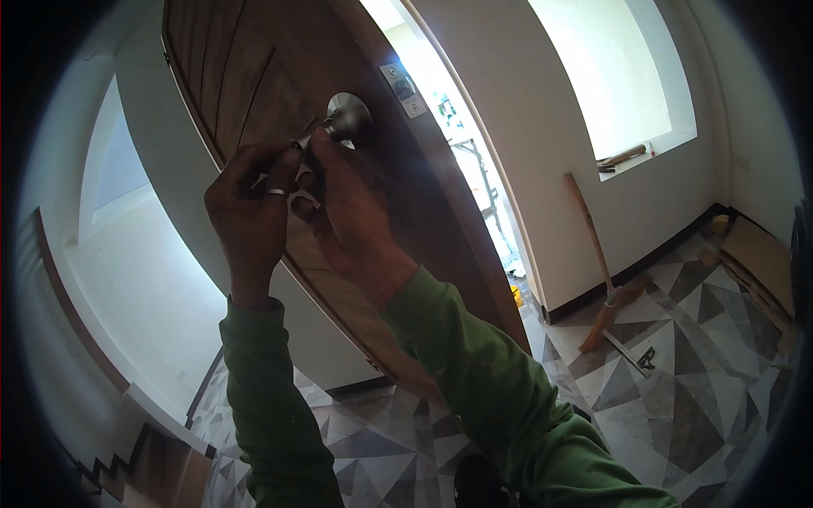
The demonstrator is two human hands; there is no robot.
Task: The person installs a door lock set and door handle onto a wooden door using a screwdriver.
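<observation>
A brown wooden door stands ajar before me, with a metal door handle on its face and a latch plate on its edge. My right hand is closed, thumb and fingertips at the handle's near end. Close beside it, my left hand, wearing a ring, is pinched at the same spot. Whatever lies between the left fingertips is small, dark and mostly hidden.
A broom leans on the wall right of the doorway. A hammer lies on the window sill. Flattened cardboard rests by the right wall, and a metal tool lies on the patterned floor. Stairs are at lower left.
</observation>
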